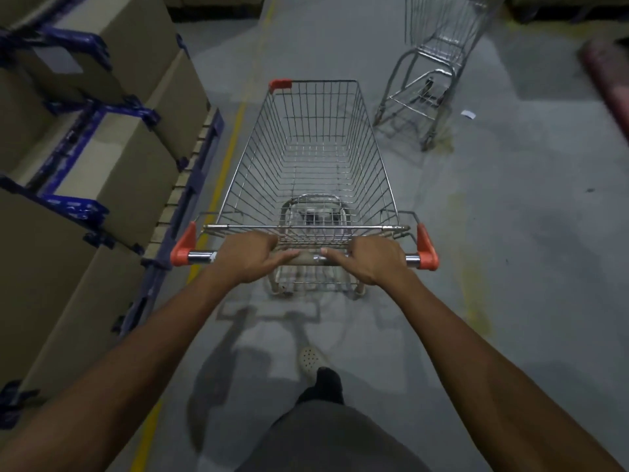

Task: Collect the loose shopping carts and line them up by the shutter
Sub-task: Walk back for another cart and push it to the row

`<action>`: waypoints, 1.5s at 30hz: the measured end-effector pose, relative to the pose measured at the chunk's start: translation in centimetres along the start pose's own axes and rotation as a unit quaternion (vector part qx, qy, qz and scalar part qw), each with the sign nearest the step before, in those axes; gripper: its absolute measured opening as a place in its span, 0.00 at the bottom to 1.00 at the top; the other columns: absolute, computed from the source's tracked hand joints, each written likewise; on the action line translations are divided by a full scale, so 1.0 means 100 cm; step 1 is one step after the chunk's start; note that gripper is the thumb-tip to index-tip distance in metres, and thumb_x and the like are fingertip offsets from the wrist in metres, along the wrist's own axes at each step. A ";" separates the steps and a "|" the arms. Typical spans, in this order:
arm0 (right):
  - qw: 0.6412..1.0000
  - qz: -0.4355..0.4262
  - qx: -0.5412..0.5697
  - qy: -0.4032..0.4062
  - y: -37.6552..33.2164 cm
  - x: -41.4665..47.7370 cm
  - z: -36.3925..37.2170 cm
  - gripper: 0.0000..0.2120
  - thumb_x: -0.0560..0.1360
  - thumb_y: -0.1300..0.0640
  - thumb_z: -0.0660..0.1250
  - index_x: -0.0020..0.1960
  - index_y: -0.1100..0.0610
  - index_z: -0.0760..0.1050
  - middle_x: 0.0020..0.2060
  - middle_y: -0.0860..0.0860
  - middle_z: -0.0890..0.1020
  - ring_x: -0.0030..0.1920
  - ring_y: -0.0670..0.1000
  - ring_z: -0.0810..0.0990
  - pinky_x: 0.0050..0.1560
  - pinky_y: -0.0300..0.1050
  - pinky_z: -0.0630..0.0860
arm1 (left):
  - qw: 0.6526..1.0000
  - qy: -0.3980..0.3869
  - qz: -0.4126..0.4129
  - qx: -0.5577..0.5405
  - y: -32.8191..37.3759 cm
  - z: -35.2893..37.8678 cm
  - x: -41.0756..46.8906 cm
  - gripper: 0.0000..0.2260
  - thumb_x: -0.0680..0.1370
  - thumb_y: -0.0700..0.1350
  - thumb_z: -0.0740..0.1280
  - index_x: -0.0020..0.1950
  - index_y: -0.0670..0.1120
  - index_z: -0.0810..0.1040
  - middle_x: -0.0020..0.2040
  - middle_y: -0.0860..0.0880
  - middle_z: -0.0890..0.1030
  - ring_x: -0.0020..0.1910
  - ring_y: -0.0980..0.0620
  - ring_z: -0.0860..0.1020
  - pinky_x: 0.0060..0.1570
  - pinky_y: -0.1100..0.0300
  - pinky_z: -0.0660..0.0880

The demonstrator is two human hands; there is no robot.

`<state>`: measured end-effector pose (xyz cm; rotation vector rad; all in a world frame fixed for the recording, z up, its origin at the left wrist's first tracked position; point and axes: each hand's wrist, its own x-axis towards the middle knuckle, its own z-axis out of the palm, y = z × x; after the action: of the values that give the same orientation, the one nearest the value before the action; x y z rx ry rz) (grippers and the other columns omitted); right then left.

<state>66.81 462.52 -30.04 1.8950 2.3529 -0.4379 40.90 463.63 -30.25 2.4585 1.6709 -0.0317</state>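
One: Two carts are all we can see. We hold the nearer cart (306, 158) by its handle (308, 258), out on the middle of the floor (510, 233). The other cart (432, 63) stands loose ahead and to the right, toward the floor's far edge, blurred and well apart from ours.

Two: And the shutter?

One: Not in view. So we judge the job to be early or midway. One cart is in our hands and not yet parked, at least one is left to fetch, and we can point to no finished row.

Two: How do our hands sit?

One: Both arms reach forward, nearly straight, and close in on the bar. Our left hand (250, 255) wraps the handle left of centre, fingers curled over the top, thumb lying along the near side and pointing inward. Our right hand (369, 258) grips right of centre in the same way. The thumbs almost meet in the middle, and the orange end caps sit outside both hands.

Two: What is close on the left?

One: A yellow line (235, 131) runs along the floor just beside the cart. Past it, cardboard boxes (136, 148) stacked on blue pallets (190, 185) fill the floor's left edge.

Two: Anything in the basket?

One: Nothing we can see. A pale shoe (311, 357) steps forward on the floor below the handle.
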 end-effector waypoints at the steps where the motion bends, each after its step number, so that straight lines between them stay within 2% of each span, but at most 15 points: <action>1: 1.000 0.005 -0.002 0.000 0.000 -0.009 0.001 0.39 0.71 0.21 0.44 0.33 0.53 0.74 0.30 0.50 0.76 0.36 0.53 0.78 0.46 0.50 0.77 | 1.000 0.000 0.001 0.009 0.003 -0.001 -0.006 0.35 0.68 0.80 0.38 0.33 0.51 0.64 0.29 0.53 0.68 0.30 0.51 0.68 0.31 0.56 0.61; 5: 1.000 0.021 -0.004 0.016 -0.002 -0.048 0.013 0.38 0.73 0.22 0.45 0.32 0.53 0.73 0.29 0.50 0.75 0.35 0.52 0.77 0.46 0.49 0.76 | 0.998 0.004 0.002 0.058 0.022 0.006 -0.031 0.32 0.70 0.76 0.40 0.31 0.50 0.65 0.28 0.53 0.67 0.32 0.47 0.70 0.31 0.55 0.60; 8: 0.999 0.032 -0.007 0.023 0.001 -0.076 0.021 0.39 0.74 0.23 0.44 0.32 0.53 0.75 0.29 0.50 0.75 0.34 0.52 0.77 0.45 0.49 0.75 | 0.997 0.013 0.007 0.078 0.040 0.009 -0.048 0.35 0.71 0.75 0.39 0.31 0.48 0.68 0.28 0.52 0.68 0.32 0.47 0.71 0.31 0.55 0.61; 11: 0.998 0.053 -0.004 0.029 0.006 -0.101 0.028 0.41 0.73 0.22 0.43 0.33 0.53 0.77 0.28 0.50 0.75 0.33 0.51 0.75 0.42 0.48 0.71 | 0.997 0.015 0.031 0.074 0.059 0.012 -0.062 0.34 0.70 0.75 0.39 0.31 0.48 0.68 0.29 0.50 0.70 0.32 0.47 0.70 0.32 0.55 0.60; 14: 0.996 0.081 -0.012 0.031 0.009 -0.125 0.034 0.40 0.75 0.24 0.43 0.35 0.54 0.79 0.28 0.49 0.74 0.33 0.52 0.74 0.41 0.47 0.68 | 0.996 0.014 0.059 0.070 0.073 0.017 -0.069 0.35 0.71 0.75 0.40 0.31 0.48 0.69 0.29 0.49 0.71 0.33 0.45 0.75 0.32 0.55 0.62; 19: 0.989 0.132 -0.016 0.057 0.005 -0.154 0.042 0.38 0.77 0.27 0.45 0.32 0.55 0.76 0.30 0.50 0.75 0.38 0.55 0.79 0.40 0.46 0.68 | 0.993 -0.008 0.098 0.066 0.084 0.021 -0.069 0.34 0.75 0.75 0.47 0.34 0.48 0.74 0.31 0.49 0.75 0.33 0.47 0.74 0.34 0.56 0.66; 23: 0.979 0.188 0.010 0.077 -0.007 -0.177 0.052 0.34 0.78 0.28 0.46 0.32 0.53 0.74 0.32 0.52 0.76 0.42 0.57 0.80 0.40 0.47 0.69 | 0.988 -0.014 0.144 0.059 0.084 0.022 -0.067 0.38 0.73 0.77 0.44 0.33 0.48 0.77 0.31 0.49 0.77 0.34 0.47 0.76 0.34 0.55 0.68; 26: 0.970 0.229 0.021 0.079 -0.015 -0.194 0.061 0.38 0.76 0.26 0.42 0.31 0.53 0.74 0.31 0.51 0.77 0.38 0.55 0.80 0.40 0.47 0.69 | 0.980 -0.016 0.187 0.073 0.086 0.026 -0.065 0.40 0.73 0.77 0.42 0.33 0.47 0.77 0.31 0.49 0.77 0.33 0.48 0.77 0.35 0.56 0.71; 30: 0.954 0.284 0.025 0.088 -0.020 -0.220 0.074 0.47 0.67 0.19 0.34 0.30 0.54 0.76 0.28 0.50 0.77 0.32 0.51 0.76 0.39 0.46 0.72 | 0.967 -0.018 0.241 0.085 0.100 0.030 -0.065 0.38 0.75 0.76 0.43 0.33 0.47 0.77 0.30 0.49 0.76 0.32 0.48 0.76 0.33 0.58 0.69; 35: 0.938 0.329 0.045 0.098 -0.017 -0.258 0.084 0.44 0.68 0.18 0.39 0.29 0.54 0.73 0.26 0.49 0.75 0.29 0.49 0.75 0.34 0.43 0.70 | 0.949 -0.022 0.305 0.078 0.131 0.033 -0.065 0.37 0.75 0.75 0.45 0.33 0.47 0.75 0.30 0.49 0.73 0.32 0.47 0.74 0.33 0.57 0.67; 40: 0.918 0.378 0.058 0.102 -0.012 -0.298 0.085 0.37 0.72 0.22 0.44 0.28 0.52 0.69 0.27 0.49 0.75 0.30 0.48 0.73 0.35 0.43 0.66 | 0.927 -0.027 0.367 0.076 0.173 0.038 -0.065 0.35 0.75 0.75 0.44 0.30 0.48 0.71 0.29 0.48 0.72 0.31 0.47 0.73 0.32 0.56 0.66; 45: 0.890 0.438 0.060 0.112 0.005 -0.339 0.093 0.38 0.71 0.21 0.43 0.28 0.53 0.69 0.27 0.48 0.74 0.31 0.48 0.72 0.34 0.43 0.62 | 0.902 -0.034 0.422 0.079 0.225 0.042 -0.065 0.34 0.76 0.75 0.45 0.31 0.48 0.71 0.28 0.50 0.70 0.32 0.48 0.73 0.33 0.56 0.66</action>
<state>73.95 428.06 -30.64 2.8913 1.3045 -0.2691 59.62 448.97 -30.82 3.0336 0.4723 -0.1416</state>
